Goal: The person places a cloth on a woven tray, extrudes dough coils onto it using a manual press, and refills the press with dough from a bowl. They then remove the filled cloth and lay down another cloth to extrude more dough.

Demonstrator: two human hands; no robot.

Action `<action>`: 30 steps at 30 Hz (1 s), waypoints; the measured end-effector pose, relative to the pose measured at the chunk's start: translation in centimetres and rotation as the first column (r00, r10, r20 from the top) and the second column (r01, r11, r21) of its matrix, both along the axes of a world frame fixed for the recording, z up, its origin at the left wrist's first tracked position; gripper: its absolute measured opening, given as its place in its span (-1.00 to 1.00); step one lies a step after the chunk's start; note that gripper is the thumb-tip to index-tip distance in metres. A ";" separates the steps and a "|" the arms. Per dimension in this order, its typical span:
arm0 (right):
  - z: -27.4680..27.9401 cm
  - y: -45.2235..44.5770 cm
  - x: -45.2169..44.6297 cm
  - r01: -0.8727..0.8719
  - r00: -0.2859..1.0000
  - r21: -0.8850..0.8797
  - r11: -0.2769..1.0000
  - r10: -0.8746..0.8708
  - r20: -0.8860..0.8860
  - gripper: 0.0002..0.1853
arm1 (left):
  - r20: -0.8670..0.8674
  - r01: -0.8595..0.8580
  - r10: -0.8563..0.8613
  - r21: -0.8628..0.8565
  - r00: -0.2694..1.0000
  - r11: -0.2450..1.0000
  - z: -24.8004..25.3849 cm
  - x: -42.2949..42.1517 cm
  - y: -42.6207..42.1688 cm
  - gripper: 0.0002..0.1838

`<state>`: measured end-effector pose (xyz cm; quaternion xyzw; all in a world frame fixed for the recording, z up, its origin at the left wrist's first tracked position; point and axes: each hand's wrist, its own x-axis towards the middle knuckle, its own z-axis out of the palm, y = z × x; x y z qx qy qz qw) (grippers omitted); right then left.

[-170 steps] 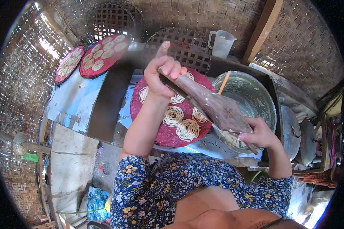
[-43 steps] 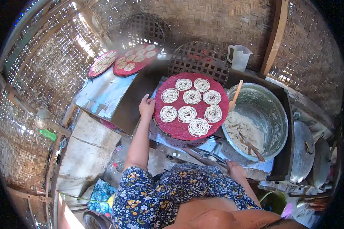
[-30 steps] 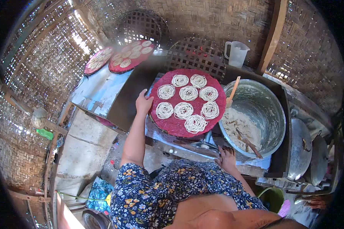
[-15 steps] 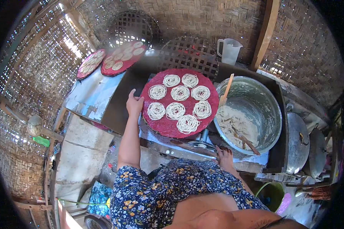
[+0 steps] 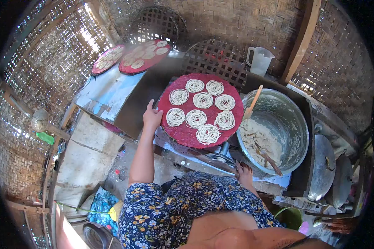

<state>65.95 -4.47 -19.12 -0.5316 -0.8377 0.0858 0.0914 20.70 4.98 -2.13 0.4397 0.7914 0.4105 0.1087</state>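
A round red tray (image 5: 187, 133) holds several pale coiled noodle nests (image 5: 202, 100). My left hand (image 5: 152, 117) is beside the tray's left edge, its thumb and forefinger apart and nothing in it. Below the tray's right side, my right hand (image 5: 244, 173) rests near a dark wooden handle (image 5: 214, 161) and a metal press (image 5: 223, 153); its fingers are partly seen, and their grip is unclear. Just right of the tray stands a large metal basin (image 5: 298, 159) with pale dough (image 5: 259, 139), a spatula (image 5: 252, 101) and a wooden stick (image 5: 269, 161).
Two more red trays with pale rounds (image 5: 144, 57) (image 5: 108, 59) lean at the back left. Behind the tray stands a woven lattice basket (image 5: 216, 62). A plastic jug (image 5: 260, 61) is at the back right. Metal lids (image 5: 322, 166) stand right of the basin.
Earliest, both hands held a dark wooden tool above the tray; it now lies below the tray, which carries more nests. Since then, my left hand has stayed beside the tray's left edge.
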 end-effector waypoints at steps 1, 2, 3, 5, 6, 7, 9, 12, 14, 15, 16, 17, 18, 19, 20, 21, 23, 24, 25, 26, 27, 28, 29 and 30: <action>0.6 -0.1 -0.2 -0.004 1.000 0.045 0.999 0.004 -0.013 -0.24 | 0.029 0.013 -0.013 0.029 0.999 0.999 0.2 0.0 -0.2 -0.26; 1.0 -0.1 -0.5 -0.008 1.000 0.091 0.996 0.010 -0.026 -0.30 | 0.035 -0.004 0.002 0.047 0.999 0.999 0.4 -0.1 -0.2 -0.26; 1.1 0.0 -0.6 -0.013 0.999 0.098 0.995 0.016 -0.033 -0.31 | 0.041 -0.021 0.018 0.067 0.999 0.998 1.1 0.1 -0.3 -0.26; 1.3 0.1 -0.5 -0.026 0.999 0.112 0.993 0.031 -0.043 -0.33 | 0.027 -0.036 0.035 0.065 0.999 0.997 1.2 0.2 -0.4 -0.26; 0.9 0.2 -0.3 -0.037 0.999 0.082 0.996 0.039 -0.012 -0.24 | 0.007 -0.034 0.034 0.046 0.999 0.998 0.8 0.2 -0.4 -0.27; 0.0 0.4 -0.1 -0.047 0.999 0.053 0.997 0.046 0.019 -0.15 | -0.013 -0.031 0.032 0.026 0.999 0.999 0.4 0.1 -0.4 -0.28; 0.1 0.8 0.0 -0.049 0.999 0.025 0.998 0.049 0.017 -0.15 | -0.002 -0.055 0.055 0.028 0.998 0.998 -0.4 0.0 -0.6 -0.28; 1.8 0.5 -0.3 -0.046 0.998 0.009 0.999 0.046 -0.043 -0.35 | 0.010 -0.087 0.086 0.039 0.996 0.995 -1.2 0.0 -0.8 -0.27; 1.5 0.6 -0.1 -0.061 0.998 0.008 0.998 0.062 -0.023 -0.36 | 0.006 -0.097 0.097 0.045 0.995 0.994 -1.3 0.0 -0.8 -0.27; 1.3 0.7 0.1 -0.071 0.997 0.007 0.997 0.072 -0.013 -0.36 | -0.002 -0.099 0.099 0.046 0.995 0.994 -1.2 0.1 -0.8 -0.26; 1.1 0.8 0.1 -0.080 0.997 -0.004 0.997 0.080 -0.012 -0.36 | -0.010 -0.102 0.102 0.049 0.995 0.994 -1.2 0.0 -0.8 -0.26; 0.1 1.0 0.3 -0.091 0.996 0.012 0.996 0.091 -0.008 -0.30 | 0.016 -0.112 0.111 0.051 0.994 0.992 -1.2 0.0 -0.8 -0.26; -1.5 1.3 0.8 -0.104 0.995 0.029 0.994 0.105 -0.003 -0.24 | 0.043 -0.124 0.122 0.054 0.992 0.991 -1.1 0.1 -0.8 -0.25; -1.8 1.6 1.0 -0.120 0.993 0.047 0.992 0.120 0.004 -0.17 | 0.072 -0.138 0.134 0.058 0.988 0.989 -1.1 0.2 -0.9 -0.25; -2.1 1.6 1.0 -0.114 0.993 0.051 0.992 0.115 -0.014 -0.27 | 0.054 -0.170 0.166 0.085 0.985 0.982 -1.6 0.1 -0.9 -0.25; -1.9 1.8 0.9 -0.129 0.992 0.068 0.989 0.129 0.000 -0.29 | 0.035 -0.202 0.199 0.111 0.979 0.973 -2.1 0.0 -0.9 -0.24; -1.7 2.0 0.5 -0.158 0.987 0.097 0.983 0.156 0.023 -0.33 | 0.037 -0.259 0.257 0.190 0.966 0.947 -3.2 -0.2 -1.7 -0.27; -1.2 2.0 0.2 -0.153 0.987 0.082 0.985 0.156 -0.031 -0.43 | 0.058 -0.283 0.278 0.242 0.959 0.928 -3.1 0.3 -2.3 -0.30; -1.2 2.2 0.1 -0.176 0.983 0.124 0.977 0.181 -0.031 -0.46 | 0.079 -0.305 0.295 0.292 0.952 0.906 -2.8 0.8 -3.0 -0.34; -1.3 2.3 0.0 -0.195 0.979 0.166 0.967 0.202 -0.030 -0.49 | 0.125 -0.332 0.308 0.365 0.943 0.870 -2.4 1.4 -4.0 -0.43; -1.5 2.4 -0.1 -0.210 0.975 0.207 0.956 0.220 -0.030 -0.51 | 0.169 -0.356 0.314 0.434 0.934 0.827 -2.0 2.3 -5.2 -0.51; -1.6 2.5 -0.3 -0.176 0.965 0.153 0.972 0.202 -0.170 -0.55 | 0.212 -0.378 0.313 0.499 0.926 0.780 -2.0 3.0 -6.3 -0.57; -1.8 2.6 -0.6 -0.148 0.937 0.094 0.984 0.170 -0.306 -0.59 | 0.272 -0.433 0.340 0.474 0.900 0.767 -2.7 3.1 -7.2 -0.62; -1.9 2.6 -1.1 -0.126 0.892 0.033 0.991 0.128 -0.433 -0.62 | 0.331 -0.486 0.366 0.445 0.870 0.752 -3.4 2.7 -8.4 -0.64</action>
